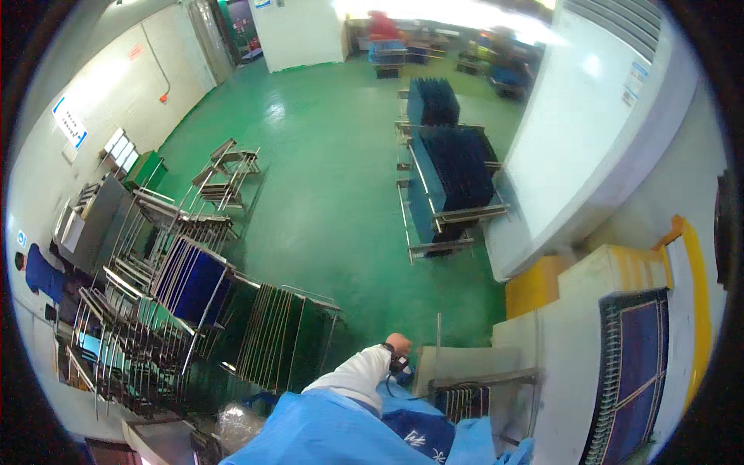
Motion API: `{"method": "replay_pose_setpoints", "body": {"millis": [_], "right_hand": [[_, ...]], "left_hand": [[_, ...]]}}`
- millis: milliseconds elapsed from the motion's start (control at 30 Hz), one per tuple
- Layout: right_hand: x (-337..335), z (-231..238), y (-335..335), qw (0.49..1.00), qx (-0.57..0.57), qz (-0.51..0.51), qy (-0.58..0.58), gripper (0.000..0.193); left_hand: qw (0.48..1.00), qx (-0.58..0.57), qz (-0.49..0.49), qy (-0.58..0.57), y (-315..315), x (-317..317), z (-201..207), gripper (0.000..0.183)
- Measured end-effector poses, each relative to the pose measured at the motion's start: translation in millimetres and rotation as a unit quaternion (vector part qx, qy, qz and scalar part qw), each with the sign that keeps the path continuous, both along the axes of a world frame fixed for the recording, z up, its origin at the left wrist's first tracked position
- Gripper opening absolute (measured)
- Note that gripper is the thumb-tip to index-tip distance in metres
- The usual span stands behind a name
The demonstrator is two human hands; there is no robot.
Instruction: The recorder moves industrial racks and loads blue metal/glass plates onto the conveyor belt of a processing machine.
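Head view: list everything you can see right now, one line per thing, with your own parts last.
Floor: one, glossy green, centre.
Racks of dark blue panels: a row, metal frames, centre right.
Rack carts with blue and dark panels: several, metal, lower left.
Empty metal racks: a couple, left of centre.
Large white machine housing: one, right.
Yellow-edged stand: one, below the white housing.
Blue panel in a ribbed frame: one, lower right.
Small rack of thin panels: one, bottom centre.
Another person: one, blue clothing, far left.
Wall signs: white and blue, left wall.
Own blue garment: bottom edge.
Own hand: one showing, white sleeve, dark wrist strap, by the small rack; grip unclear, side unclear.
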State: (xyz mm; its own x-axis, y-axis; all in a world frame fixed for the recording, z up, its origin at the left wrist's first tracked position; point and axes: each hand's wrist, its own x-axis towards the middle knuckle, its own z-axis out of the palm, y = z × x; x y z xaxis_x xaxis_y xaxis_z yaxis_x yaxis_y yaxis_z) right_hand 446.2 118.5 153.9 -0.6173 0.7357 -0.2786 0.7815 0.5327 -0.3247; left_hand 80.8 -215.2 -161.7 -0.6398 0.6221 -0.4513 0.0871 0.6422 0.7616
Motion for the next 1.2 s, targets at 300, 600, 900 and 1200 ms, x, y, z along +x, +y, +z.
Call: {"method": "replay_pose_setpoints", "body": {"millis": [300, 600, 900, 1200], "right_hand": [[6.4, -58.9, -31.3, 0.996, -0.068, 0.018, -0.048, 0.027], [12.2, -82.1, -42.6, 0.995, -0.078, 0.014, -0.064, 0.027], [18.7, -81.5, -42.5, 0.994, -0.071, 0.008, -0.081, 0.028], [27.9, -79.1, -42.6, 0.991, -0.055, -0.01, -0.121, 0.029]], "left_hand": [[0.994, -0.005, 0.029, -0.101, -4.9, 3.2, 28.8, 0.023], [0.993, -0.061, 0.018, -0.103, -24.1, 0.6, 36.7, 0.022], [0.991, -0.068, -0.088, 0.069, -17.4, -8.4, 56.8, 0.022], [0.939, -0.13, -0.175, 0.268, 12.5, -24.4, 84.2, 0.012]]}}
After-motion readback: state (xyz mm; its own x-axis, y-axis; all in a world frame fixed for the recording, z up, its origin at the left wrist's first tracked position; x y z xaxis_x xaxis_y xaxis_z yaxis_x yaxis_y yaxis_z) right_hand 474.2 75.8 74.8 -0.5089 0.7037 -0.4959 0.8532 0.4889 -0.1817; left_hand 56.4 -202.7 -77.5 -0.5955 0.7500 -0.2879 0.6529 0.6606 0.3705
